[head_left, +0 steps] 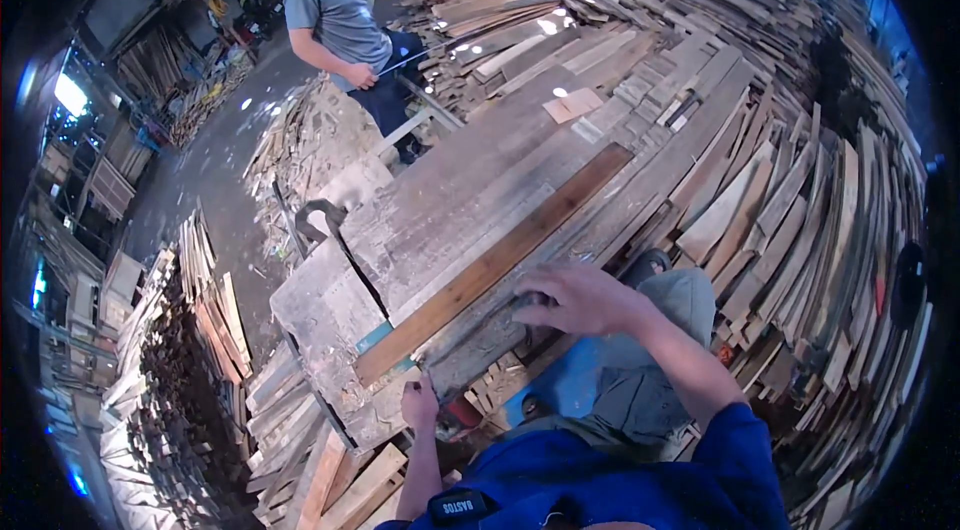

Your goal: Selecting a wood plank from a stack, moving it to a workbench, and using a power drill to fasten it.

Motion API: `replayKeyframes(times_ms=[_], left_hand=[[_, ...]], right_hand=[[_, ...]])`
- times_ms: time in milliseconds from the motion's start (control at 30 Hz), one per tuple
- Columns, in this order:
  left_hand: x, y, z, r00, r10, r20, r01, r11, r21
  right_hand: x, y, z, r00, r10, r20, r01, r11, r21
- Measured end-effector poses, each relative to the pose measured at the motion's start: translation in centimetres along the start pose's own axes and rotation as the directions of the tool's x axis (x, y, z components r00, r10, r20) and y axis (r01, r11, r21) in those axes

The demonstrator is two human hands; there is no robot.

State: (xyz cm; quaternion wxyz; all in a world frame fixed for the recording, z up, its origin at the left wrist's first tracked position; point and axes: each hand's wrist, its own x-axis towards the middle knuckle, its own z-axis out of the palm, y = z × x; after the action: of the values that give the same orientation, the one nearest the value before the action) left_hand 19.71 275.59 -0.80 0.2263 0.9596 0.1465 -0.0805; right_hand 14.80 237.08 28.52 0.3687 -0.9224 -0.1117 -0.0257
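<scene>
On the workbench [330,315], both hands' grip presses the brown plank [490,265]: left hand [420,402], right hand [575,298].

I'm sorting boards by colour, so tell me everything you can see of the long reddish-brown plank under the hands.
The plank is a long, narrow, straight strip of wood, warmer and redder than the grey weathered boards it lies flat on. It runs diagonally from near the left hand up and away to the right. Its face looks smooth and unpainted. The left hand is at its near end; the right hand rests just beside its edge, on a grey board. Whether either grips it is unclear.
</scene>
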Motion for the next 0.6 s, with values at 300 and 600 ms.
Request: replayKeyframes(times_ms=[300,600], left_hand=[[0.0,0.3,0.2,1.0,-0.011,-0.014,0.011,1.0,0.028],[0.3,0.8,0.1,0.999,-0.045,-0.016,0.045,0.998,0.038]], right_hand=[[7.6,14.9,8.7,0.954,0.299,-0.004,-0.294,0.935,-0.199],[9.6,19.0,9.4,0.976,0.146,0.162,-0.134,0.988,-0.082]])
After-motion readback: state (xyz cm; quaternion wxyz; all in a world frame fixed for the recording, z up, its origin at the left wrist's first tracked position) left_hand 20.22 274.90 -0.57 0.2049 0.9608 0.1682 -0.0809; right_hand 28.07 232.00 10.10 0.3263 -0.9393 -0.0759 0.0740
